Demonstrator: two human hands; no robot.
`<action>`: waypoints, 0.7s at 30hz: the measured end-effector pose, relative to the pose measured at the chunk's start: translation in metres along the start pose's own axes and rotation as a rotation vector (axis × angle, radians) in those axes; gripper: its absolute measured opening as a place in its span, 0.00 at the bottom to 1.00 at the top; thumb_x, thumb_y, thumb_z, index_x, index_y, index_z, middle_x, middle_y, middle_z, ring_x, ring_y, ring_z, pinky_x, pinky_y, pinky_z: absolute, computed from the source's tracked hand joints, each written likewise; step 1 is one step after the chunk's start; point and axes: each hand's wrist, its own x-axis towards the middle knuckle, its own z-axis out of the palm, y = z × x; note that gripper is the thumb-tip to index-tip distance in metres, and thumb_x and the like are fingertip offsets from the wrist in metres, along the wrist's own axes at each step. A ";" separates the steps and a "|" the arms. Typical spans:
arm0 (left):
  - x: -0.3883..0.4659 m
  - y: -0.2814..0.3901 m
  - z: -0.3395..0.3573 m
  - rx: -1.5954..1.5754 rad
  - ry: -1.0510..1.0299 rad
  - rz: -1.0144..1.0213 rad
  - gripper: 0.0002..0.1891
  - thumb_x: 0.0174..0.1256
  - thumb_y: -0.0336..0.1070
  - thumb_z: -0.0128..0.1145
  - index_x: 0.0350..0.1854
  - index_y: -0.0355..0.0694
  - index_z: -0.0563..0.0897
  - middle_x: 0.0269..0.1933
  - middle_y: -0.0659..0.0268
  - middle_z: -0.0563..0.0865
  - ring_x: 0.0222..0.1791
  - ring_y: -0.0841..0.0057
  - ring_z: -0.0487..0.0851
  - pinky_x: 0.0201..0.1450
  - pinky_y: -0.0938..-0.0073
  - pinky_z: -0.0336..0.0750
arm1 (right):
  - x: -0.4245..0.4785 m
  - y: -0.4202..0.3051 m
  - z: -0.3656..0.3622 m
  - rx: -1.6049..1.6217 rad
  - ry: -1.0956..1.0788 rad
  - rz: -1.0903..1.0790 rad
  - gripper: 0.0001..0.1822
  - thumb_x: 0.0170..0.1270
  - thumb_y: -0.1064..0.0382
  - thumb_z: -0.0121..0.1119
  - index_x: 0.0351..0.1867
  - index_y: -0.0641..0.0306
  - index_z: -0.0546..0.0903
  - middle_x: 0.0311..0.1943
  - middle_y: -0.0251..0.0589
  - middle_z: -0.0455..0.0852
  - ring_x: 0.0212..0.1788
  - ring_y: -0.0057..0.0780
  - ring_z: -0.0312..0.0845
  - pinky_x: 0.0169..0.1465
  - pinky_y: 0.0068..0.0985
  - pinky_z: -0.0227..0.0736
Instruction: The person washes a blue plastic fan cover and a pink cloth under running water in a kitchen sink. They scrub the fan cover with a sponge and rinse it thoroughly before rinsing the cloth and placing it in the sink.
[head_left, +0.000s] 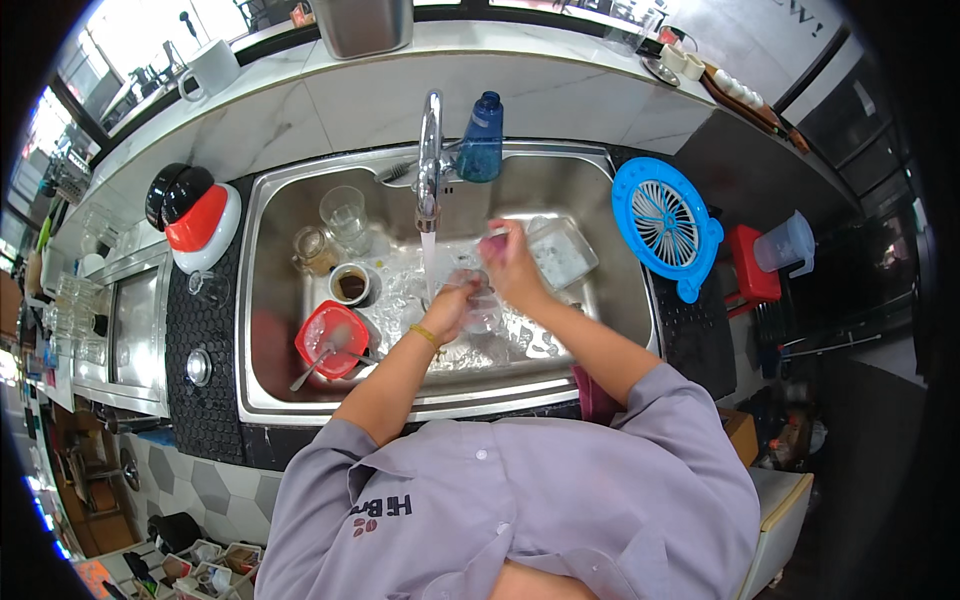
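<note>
Over the sink basin, my left hand (448, 309) grips a clear glass (484, 315), blurred and partly covered by the fingers. My right hand (516, 268) holds a purplish-pink scrubbing sponge (493, 250) just above that glass. Water runs from the chrome faucet (430, 165) to the left of both hands. Beyond my right hand lies a clear rectangular container (562, 255) with suds in it. On the basin's left side are a red bowl (315, 330) with spoons, a white cup (350, 285) with dark residue, a glass mug (313, 251) and a clear tumbler (343, 210).
A blue bottle (480, 142) stands behind the faucet. Right of the steel sink (652, 315) is a blue round fan-like cover (666, 217). A red, black and white appliance (196, 225) and a small glass (208, 289) sit on the left black mat (199, 330).
</note>
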 end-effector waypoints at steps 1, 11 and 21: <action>0.000 0.002 0.003 -0.259 -0.032 -0.058 0.20 0.75 0.49 0.44 0.59 0.40 0.73 0.48 0.60 0.84 0.46 0.70 0.83 0.50 0.69 0.80 | -0.021 -0.007 0.009 -0.083 -0.016 -0.124 0.18 0.67 0.58 0.57 0.51 0.67 0.74 0.52 0.50 0.77 0.56 0.39 0.71 0.60 0.35 0.67; -0.005 0.007 -0.014 -0.668 -0.253 0.093 0.24 0.75 0.55 0.39 0.55 0.38 0.74 0.60 0.54 0.78 0.59 0.63 0.75 0.63 0.56 0.69 | -0.040 0.027 -0.021 0.144 -0.272 0.425 0.15 0.61 0.63 0.60 0.47 0.67 0.75 0.44 0.51 0.80 0.45 0.40 0.78 0.50 0.34 0.73; -0.020 0.016 0.005 -0.697 -0.134 -0.345 0.39 0.64 0.67 0.50 0.58 0.30 0.69 0.58 0.50 0.75 0.62 0.58 0.71 0.67 0.51 0.64 | -0.025 0.009 -0.052 -0.678 -0.558 -0.166 0.11 0.57 0.58 0.62 0.31 0.64 0.81 0.30 0.48 0.85 0.32 0.49 0.82 0.35 0.39 0.77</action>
